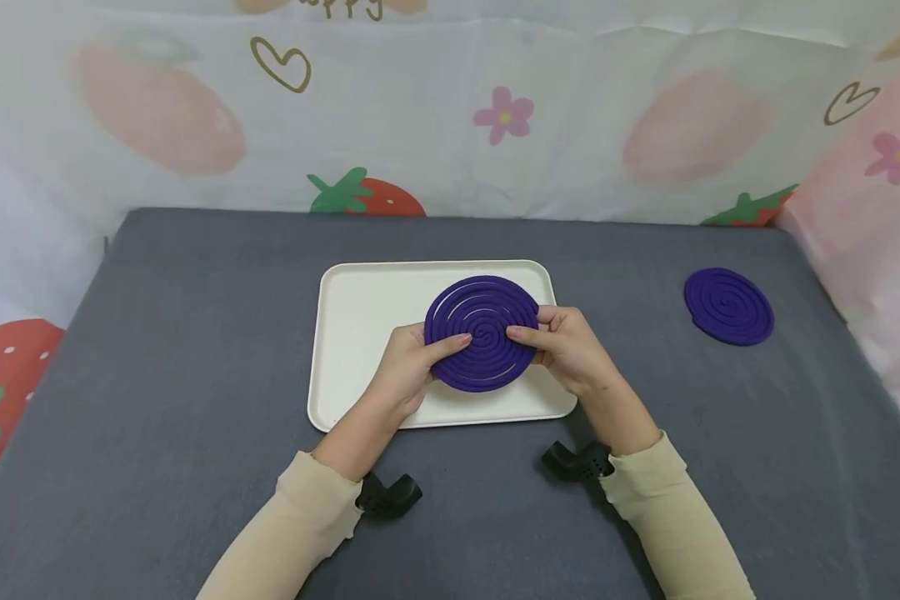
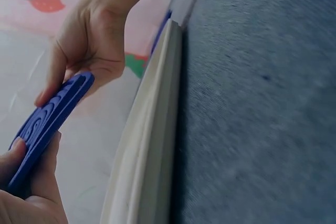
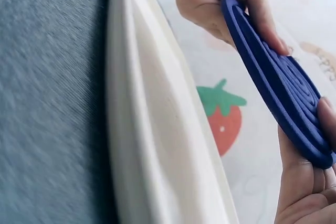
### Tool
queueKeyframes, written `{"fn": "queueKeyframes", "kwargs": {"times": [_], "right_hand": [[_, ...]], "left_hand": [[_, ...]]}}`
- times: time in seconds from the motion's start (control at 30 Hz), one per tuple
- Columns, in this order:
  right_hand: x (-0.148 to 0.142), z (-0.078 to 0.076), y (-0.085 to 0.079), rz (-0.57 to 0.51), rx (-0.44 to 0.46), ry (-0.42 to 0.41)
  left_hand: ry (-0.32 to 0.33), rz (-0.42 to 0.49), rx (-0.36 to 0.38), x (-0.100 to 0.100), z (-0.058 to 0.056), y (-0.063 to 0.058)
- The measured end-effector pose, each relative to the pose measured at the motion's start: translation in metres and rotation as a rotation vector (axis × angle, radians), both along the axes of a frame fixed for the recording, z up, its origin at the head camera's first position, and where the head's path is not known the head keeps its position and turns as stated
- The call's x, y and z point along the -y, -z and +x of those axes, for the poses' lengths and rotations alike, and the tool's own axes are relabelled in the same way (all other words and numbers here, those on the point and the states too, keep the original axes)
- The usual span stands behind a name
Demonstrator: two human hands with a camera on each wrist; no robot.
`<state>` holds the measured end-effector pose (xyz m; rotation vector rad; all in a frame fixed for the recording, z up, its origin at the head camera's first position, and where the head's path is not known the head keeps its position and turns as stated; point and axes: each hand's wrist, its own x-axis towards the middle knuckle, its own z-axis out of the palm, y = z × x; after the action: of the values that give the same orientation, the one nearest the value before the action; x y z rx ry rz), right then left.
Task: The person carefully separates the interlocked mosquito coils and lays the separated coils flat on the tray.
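A round purple spiral coaster (image 1: 483,362) is held up over the white tray (image 1: 367,308), tilted with its coiled face showing in the head view. My left hand (image 1: 407,364) pinches its left edge, thumb lying across the coils. On the opposite edge my right hand (image 1: 576,354) grips it the same way, thumb in front and fingers behind. Both wrist views show the coaster (image 2: 50,116) raised above the tray's rim (image 3: 137,108). Behind it, parts of the fingers are hidden.
A second purple spiral coaster (image 1: 729,306) lies flat at the right of the grey-covered table (image 1: 195,333). A printed curtain (image 1: 435,108) with strawberries and flowers hangs behind the table. Black wrist cameras (image 1: 390,497) sit at both cuffs.
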<state>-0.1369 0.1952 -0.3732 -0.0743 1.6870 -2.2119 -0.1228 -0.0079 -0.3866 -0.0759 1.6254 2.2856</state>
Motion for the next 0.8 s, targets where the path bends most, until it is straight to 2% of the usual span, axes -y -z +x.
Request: {"fn": "queueKeyframes", "kwargs": {"times": [0.27,0.5,0.67,0.8], "right_hand": [[0.013,0.001,-0.001,0.014,0.032,0.025],[0.026,-0.001,-0.005,-0.061,0.057,0.140],[0.037,-0.002,-0.004,-0.081,0.091,0.140],[0.043,-0.003,0.000,-0.109,0.119,0.140]], "left_hand": [[-0.013,0.045,0.006,0.010,0.004,0.004],[0.047,0.147,-0.002,0.021,0.011,0.004],[-0.012,0.178,-0.025,0.029,0.013,0.007],[-0.018,0.167,-0.033,0.035,0.013,0.008]]}}
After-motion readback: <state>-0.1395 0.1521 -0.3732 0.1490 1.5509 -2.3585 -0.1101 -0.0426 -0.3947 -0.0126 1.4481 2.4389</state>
